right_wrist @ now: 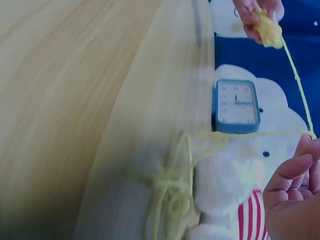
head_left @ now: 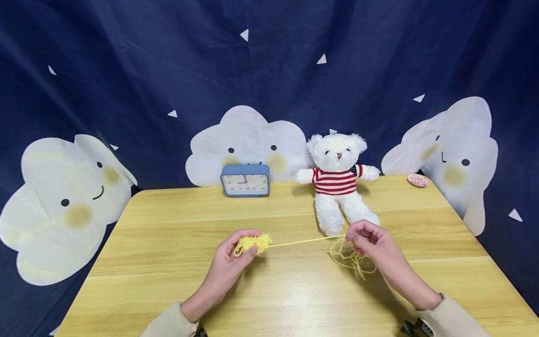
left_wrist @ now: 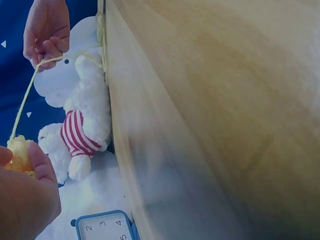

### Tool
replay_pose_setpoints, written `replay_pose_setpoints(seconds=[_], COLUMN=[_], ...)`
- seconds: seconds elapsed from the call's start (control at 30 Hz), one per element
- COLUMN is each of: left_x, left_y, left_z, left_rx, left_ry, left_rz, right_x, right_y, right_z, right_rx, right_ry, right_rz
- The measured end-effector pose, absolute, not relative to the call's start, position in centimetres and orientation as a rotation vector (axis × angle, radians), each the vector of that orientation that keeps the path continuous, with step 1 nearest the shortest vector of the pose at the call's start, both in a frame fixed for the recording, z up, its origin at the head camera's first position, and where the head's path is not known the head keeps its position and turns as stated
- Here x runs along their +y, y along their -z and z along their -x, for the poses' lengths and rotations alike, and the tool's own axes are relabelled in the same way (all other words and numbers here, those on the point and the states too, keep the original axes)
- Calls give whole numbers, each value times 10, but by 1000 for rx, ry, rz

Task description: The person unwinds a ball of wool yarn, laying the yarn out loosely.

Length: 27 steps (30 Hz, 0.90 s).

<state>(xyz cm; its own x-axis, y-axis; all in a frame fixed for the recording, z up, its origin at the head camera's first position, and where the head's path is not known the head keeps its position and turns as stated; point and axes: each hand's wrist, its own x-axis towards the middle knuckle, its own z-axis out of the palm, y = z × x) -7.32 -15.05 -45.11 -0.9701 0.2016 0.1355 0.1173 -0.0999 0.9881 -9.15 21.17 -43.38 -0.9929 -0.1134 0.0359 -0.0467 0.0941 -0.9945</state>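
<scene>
My left hand (head_left: 229,260) grips a small bundle of yellow yarn (head_left: 254,243), thumb on the near side and fingers behind it. From the bundle a single strand (head_left: 303,242) runs taut to the right. My right hand (head_left: 375,243) pinches that strand between thumb and fingertips, a little higher than the tabletop. Below the right fingers a loose tangle of yarn (head_left: 358,264) hangs in loops; the right wrist view shows the tangle (right_wrist: 172,195) close up and blurred. In the left wrist view the bundle (left_wrist: 20,154) sits between thumb and fingers.
A white teddy bear (head_left: 337,182) in a striped shirt sits at the back of the wooden table (head_left: 177,224), just beyond the right hand. Left of it stands a blue clock (head_left: 246,180). A pink oval item (head_left: 417,180) lies near the back right corner. A dark blue curtain (head_left: 278,70) hangs behind.
</scene>
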Motion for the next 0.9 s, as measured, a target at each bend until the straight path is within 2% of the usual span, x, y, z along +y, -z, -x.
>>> replay_pose_setpoints(seconds=[0.43,0.9], left_x=[-158,-163], left_y=[455,456], left_z=[74,76], left_rx=[2087,2116], left_ry=[-2297,-2357], left_rz=[-408,-303], right_x=[245,279], right_y=[442,459], right_z=[96,95], right_rx=[2262,2557], right_ry=[2199,1842], right_rz=[8,-159])
